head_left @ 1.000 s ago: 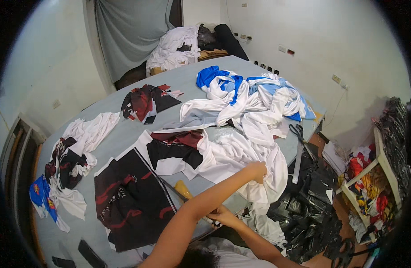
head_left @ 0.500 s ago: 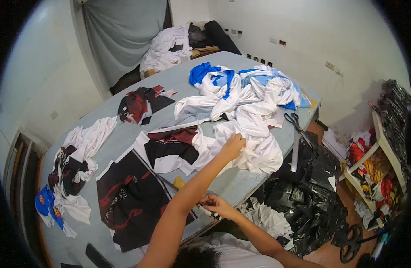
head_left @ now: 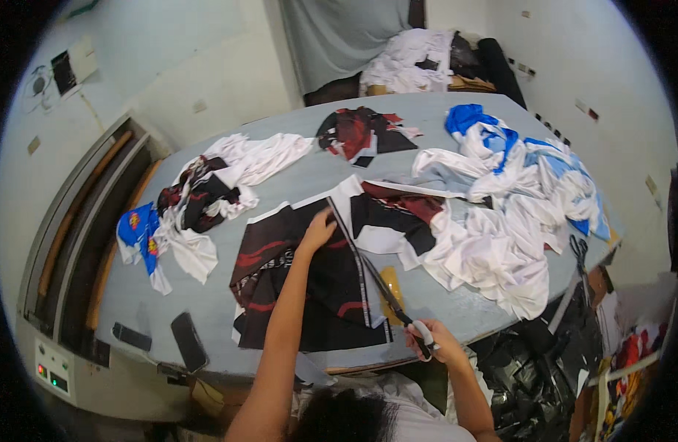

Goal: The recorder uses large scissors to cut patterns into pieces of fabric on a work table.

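Observation:
My left hand lies on a black fabric piece with dark red stripes and white borders, fingers stretched toward its upper right edge. In my right hand is a pair of scissors with white-wrapped handles. Its dark blades point up and left, along the piece's right border. Whether the blades touch the cloth I cannot tell. Beside them lies a yellow flat piece. More black and red fabric adjoins at the upper right, running into a heap of white cloth.
Blue and white cloth is piled at the right. Other scissors lie by the right edge. Red-black scraps, white cloth and two dark flat objects lie on the table. A roller machine stands left; black plastic is below right.
The view has swung left. My left hand has left the white cloth for the black piece. My right hand has moved out to the right, and the scissors now show with blades extended.

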The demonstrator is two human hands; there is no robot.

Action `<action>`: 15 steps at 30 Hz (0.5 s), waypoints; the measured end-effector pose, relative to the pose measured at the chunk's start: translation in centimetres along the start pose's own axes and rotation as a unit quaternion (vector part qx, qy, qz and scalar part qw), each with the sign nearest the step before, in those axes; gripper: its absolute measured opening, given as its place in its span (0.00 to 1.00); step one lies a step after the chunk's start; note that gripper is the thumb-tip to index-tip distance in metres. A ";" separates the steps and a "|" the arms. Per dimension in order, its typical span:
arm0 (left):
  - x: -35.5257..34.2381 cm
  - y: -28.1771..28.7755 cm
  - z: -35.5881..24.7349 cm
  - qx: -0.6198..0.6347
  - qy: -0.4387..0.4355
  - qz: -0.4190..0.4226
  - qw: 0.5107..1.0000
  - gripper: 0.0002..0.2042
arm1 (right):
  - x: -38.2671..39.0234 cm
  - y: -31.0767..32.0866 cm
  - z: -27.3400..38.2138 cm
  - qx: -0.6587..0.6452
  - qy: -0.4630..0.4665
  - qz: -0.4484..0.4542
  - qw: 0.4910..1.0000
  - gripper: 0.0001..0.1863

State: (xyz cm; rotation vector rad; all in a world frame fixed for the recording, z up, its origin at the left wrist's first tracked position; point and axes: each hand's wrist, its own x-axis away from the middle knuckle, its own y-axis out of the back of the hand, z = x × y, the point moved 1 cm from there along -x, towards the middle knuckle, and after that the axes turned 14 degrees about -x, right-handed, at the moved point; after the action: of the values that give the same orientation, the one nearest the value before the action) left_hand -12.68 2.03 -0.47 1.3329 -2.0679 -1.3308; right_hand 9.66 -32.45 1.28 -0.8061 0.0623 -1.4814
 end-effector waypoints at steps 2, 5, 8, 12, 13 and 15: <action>3.4 -0.6 1.6 -0.182 -0.006 -0.006 0.983 0.24 | 0.2 -0.5 0.0 -0.031 0.000 0.025 0.999 0.14; 6.1 -0.7 1.0 -0.255 0.068 -0.091 0.960 0.25 | 0.3 -0.9 -0.3 -0.054 0.012 0.009 0.998 0.13; 6.7 -0.9 -1.3 -0.268 0.093 -0.159 0.946 0.26 | 0.3 -0.8 -0.4 -0.040 0.015 -0.033 0.999 0.14; 6.8 -1.6 -3.4 -0.225 0.016 -0.021 0.974 0.33 | -0.1 -0.6 0.2 -0.006 -0.031 -0.033 0.999 0.15; 6.9 -1.8 -3.6 -0.222 0.016 -0.017 0.975 0.33 | -0.2 -0.5 0.5 -0.003 -0.028 -0.039 0.999 0.15; 7.1 -2.1 -3.7 -0.261 0.004 -0.041 0.965 0.34 | -0.6 -0.4 1.0 0.045 -0.058 -0.012 0.997 0.16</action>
State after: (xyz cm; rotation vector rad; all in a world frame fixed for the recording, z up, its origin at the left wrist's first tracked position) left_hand -12.57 -6.17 -1.75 1.1846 -1.5091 -1.7430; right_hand 9.73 -31.40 2.03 -0.8205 -0.1016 -1.4458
